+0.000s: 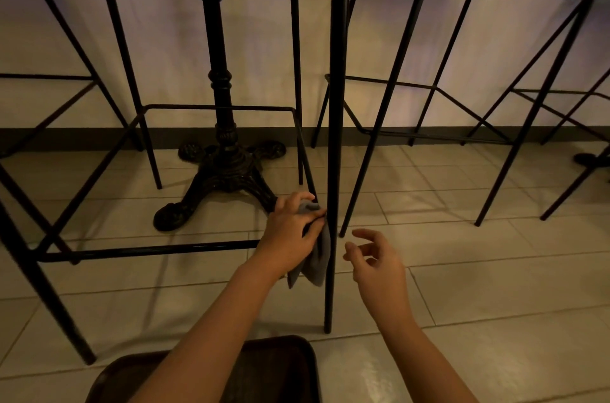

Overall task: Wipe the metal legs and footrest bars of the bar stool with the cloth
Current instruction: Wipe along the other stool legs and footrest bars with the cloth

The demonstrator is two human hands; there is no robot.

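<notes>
A black metal stool leg [334, 138] runs down the middle of the view to the tiled floor. My left hand [290, 234] grips a grey cloth [318, 257] and presses it against this leg, where the front footrest bar [148, 250] meets it. The loose end of the cloth hangs below my fingers. My right hand [376, 257] hovers just right of the leg with relaxed, slightly curled fingers, holding nothing and touching nothing. The stool's other legs [43, 277] and side footrest bars stretch to the left.
An ornate black cast-iron table base [224, 178] stands behind the stool. More thin-legged stools [429, 105] stand to the right and far left. A dark baseboard runs under the pale wall. A dark brown seat [274, 366] lies at the bottom edge.
</notes>
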